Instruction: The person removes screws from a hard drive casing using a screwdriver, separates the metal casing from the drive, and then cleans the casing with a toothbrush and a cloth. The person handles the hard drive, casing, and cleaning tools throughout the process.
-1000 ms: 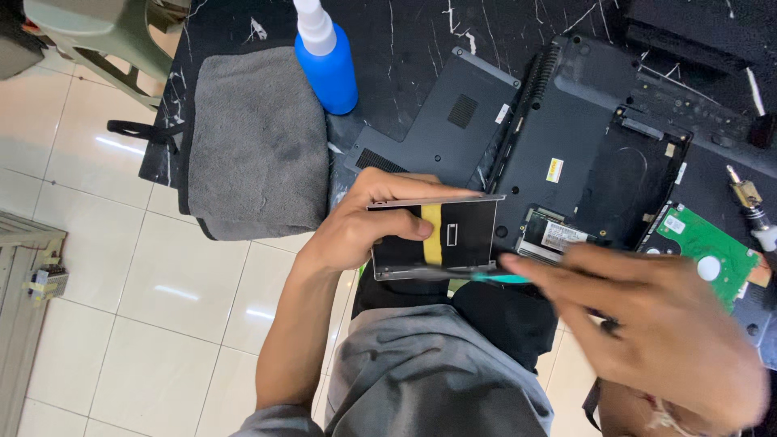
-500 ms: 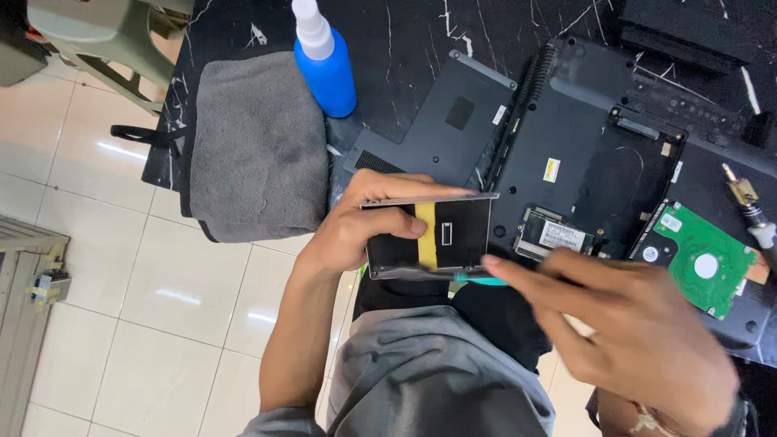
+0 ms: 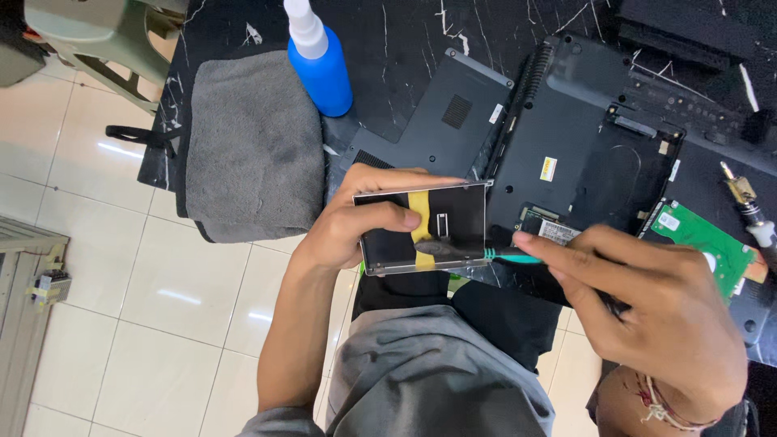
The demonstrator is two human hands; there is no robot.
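Note:
My left hand (image 3: 356, 222) grips a flat black drive caddy (image 3: 453, 222) with a metal rim and a yellow tape strip across it, held over my lap at the table's edge. A teal-handled screwdriver (image 3: 510, 256) is in my right hand (image 3: 647, 311), and its tip touches the caddy's right edge. Just behind the caddy lies an upturned black laptop (image 3: 583, 154) with its bay open.
A loose black cover panel (image 3: 437, 121) lies left of the laptop. A grey cloth (image 3: 251, 146) and a blue spray bottle (image 3: 322, 69) sit at the table's left. A green circuit-board drive (image 3: 712, 247) and another screwdriver (image 3: 749, 210) lie at the right. A stool (image 3: 97, 32) stands on the tiled floor.
My right hand has moved left and up, bringing the screwdriver tip to the caddy's right edge. The left hand holds the caddy almost still.

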